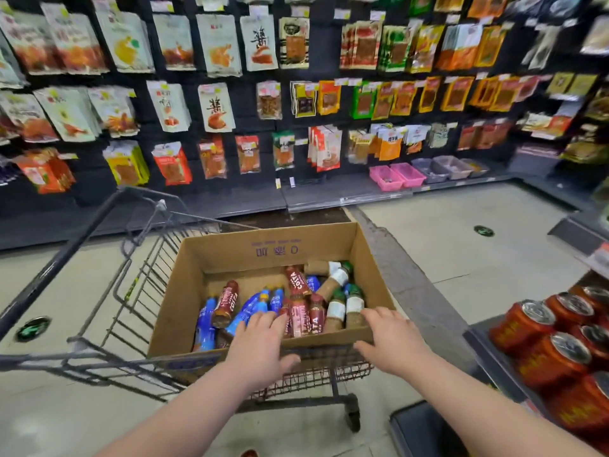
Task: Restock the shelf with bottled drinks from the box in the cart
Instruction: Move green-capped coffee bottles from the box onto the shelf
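An open cardboard box (263,249) sits in a wire shopping cart (108,291). Inside lie several bottled drinks: blue ones (206,321), red-brown Costa bottles (298,316) and brown bottles with white labels and green caps (337,282). My left hand (258,349) hangs over the box's near edge, fingers straight, fingertips above the blue and red bottles. My right hand (390,338) reaches over the near right corner with fingers spread, tips close to a green-capped bottle (354,310). Neither hand holds anything.
A dark wall of hanging snack packets (217,107) faces me beyond the cart. Pink (395,176) and grey bins (441,168) stand on its low shelf. At lower right a shelf holds several red cans (553,351). Tiled floor (461,245) lies open to the right of the cart.
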A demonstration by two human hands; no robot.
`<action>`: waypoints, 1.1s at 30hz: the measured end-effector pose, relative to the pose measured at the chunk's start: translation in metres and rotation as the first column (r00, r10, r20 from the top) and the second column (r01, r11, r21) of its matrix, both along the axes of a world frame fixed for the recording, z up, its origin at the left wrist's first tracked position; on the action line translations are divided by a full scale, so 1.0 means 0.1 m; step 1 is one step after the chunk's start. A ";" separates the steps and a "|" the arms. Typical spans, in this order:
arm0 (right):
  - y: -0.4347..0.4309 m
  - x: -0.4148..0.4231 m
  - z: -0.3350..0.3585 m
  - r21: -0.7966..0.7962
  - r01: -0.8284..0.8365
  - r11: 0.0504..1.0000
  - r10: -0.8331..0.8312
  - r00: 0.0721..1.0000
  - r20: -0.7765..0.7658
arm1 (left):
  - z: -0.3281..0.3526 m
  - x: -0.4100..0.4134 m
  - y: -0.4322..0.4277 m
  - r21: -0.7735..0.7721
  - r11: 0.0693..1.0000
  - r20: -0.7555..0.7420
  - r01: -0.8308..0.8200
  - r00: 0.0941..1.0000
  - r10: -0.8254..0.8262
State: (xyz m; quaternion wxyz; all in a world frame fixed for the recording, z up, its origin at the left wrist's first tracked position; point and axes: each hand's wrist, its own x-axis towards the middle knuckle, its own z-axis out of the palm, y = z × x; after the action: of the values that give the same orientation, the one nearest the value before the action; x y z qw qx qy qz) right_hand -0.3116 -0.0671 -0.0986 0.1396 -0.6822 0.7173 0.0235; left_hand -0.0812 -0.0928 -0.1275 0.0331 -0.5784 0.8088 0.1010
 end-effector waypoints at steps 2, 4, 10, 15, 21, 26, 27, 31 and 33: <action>-0.27 0.05 -0.03 0.018 0.037 0.999 -0.037 0.999 -0.016 | -0.02 0.06 -0.35 0.017 1.000 -0.017 0.017 1.000 -0.017; -0.57 0.11 -0.07 0.039 0.063 0.997 -0.062 0.998 -0.029 | -0.04 0.15 -0.70 0.025 0.999 -0.018 0.038 0.999 -0.038; -1.22 0.29 -0.30 0.109 0.167 0.980 -0.163 0.986 -0.041 | -0.16 0.48 -1.54 0.068 0.993 0.003 0.094 0.996 -0.095; -1.45 0.34 -0.50 0.179 0.216 0.960 -0.207 0.976 -0.070 | -0.35 0.40 -1.90 0.156 0.978 -0.030 0.138 0.990 -0.135; -1.88 0.24 -0.72 0.235 0.206 0.950 -0.193 0.978 -0.077 | -0.56 0.11 -2.17 0.213 0.956 -0.096 0.199 0.978 -0.183; -2.40 0.11 -1.03 0.278 0.224 0.934 -0.235 0.972 0.007 | -0.70 0.00 -2.45 0.244 0.959 -0.090 0.142 0.988 -0.123; -2.50 0.09 -1.11 0.292 0.230 0.928 -0.246 0.969 0.020 | -0.74 -0.02 -2.50 0.253 0.959 -0.080 0.130 0.990 -0.113; -2.81 -0.01 -1.45 0.327 0.235 0.916 -0.263 0.964 0.044 | -0.93 -0.09 -2.67 0.280 0.957 -0.082 0.079 0.995 -0.058; -2.94 -0.04 -1.63 0.341 0.234 0.910 -0.264 0.964 0.042 | -1.03 -0.14 -2.73 0.288 0.956 -0.102 0.055 0.994 -0.027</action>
State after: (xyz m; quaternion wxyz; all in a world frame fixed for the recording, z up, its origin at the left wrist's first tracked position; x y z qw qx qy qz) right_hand -0.3152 -0.3607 -0.2616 0.2858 -0.5520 0.7773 0.0969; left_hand -0.0952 -0.3657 -0.2300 0.0806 -0.5447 0.7977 0.2460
